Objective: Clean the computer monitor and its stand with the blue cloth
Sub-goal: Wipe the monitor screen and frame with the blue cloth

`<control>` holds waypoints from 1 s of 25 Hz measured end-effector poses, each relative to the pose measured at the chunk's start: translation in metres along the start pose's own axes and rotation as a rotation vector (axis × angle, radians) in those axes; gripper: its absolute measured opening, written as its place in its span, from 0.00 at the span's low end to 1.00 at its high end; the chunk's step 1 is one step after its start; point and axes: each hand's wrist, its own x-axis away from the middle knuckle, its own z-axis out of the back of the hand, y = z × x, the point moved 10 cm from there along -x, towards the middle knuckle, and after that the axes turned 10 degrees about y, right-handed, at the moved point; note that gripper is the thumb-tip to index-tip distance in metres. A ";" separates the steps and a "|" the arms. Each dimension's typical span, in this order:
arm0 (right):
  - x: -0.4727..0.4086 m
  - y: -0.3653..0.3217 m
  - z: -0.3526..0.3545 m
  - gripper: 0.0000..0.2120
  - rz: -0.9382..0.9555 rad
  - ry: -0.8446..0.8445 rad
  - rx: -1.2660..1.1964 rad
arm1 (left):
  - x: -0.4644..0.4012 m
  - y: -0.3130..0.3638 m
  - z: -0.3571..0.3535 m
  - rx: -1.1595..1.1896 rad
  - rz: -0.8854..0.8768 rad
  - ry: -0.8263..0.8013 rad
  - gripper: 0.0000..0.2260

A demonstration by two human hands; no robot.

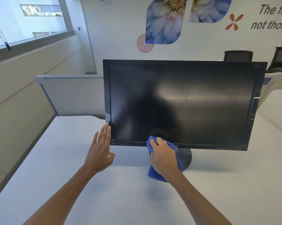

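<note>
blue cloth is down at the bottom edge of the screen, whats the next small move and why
Probably slide the blue cloth rightward along the monitor bottom bezel: the right hand grips it there, left hand steadies the left edge, and the bezel extends far right.

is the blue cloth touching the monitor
Touching: the head view shows the blue cloth, gripped by the right hand, pressed against the lower bezel of the monitor.

Two bare forearms, no sleeves, no rings
</note>
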 end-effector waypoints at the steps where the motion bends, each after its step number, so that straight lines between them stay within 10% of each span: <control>1: -0.003 -0.017 -0.005 0.13 0.022 -0.035 -0.025 | 0.000 -0.002 0.000 0.013 -0.003 -0.006 0.46; 25: -0.038 -0.156 -0.032 0.18 0.243 -0.293 -0.021 | 0.015 -0.026 -0.016 0.123 -0.051 -0.044 0.51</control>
